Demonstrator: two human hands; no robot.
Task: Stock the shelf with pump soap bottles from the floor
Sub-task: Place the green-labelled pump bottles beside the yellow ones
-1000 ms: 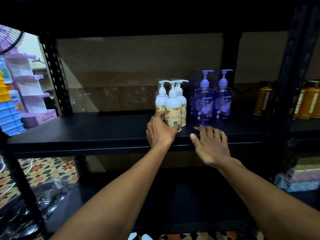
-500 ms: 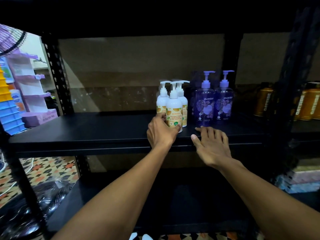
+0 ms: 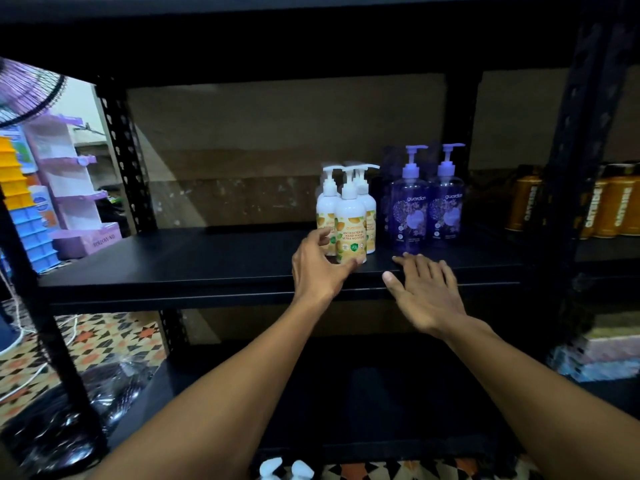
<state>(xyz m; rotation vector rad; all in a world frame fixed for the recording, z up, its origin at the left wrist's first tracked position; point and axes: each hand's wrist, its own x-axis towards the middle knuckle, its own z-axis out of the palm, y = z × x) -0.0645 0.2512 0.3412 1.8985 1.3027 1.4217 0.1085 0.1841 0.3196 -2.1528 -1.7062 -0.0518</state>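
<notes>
Shelf front edge: left hand pinches white bottle; right hand spread flat beside.

Mid-frame on the shelf: a front bottle with two more bottles right behind it, and a bottle pair just right of them (side by side). Far right sit cans, with pump tops at the bottom edge.

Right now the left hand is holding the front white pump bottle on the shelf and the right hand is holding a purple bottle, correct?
Not quite. The left hand does hold the front white pump bottle on the shelf, but the right hand holds nothing: it lies flat, fingers straight, on the shelf edge before the purple bottles. The head view shows it.
</notes>
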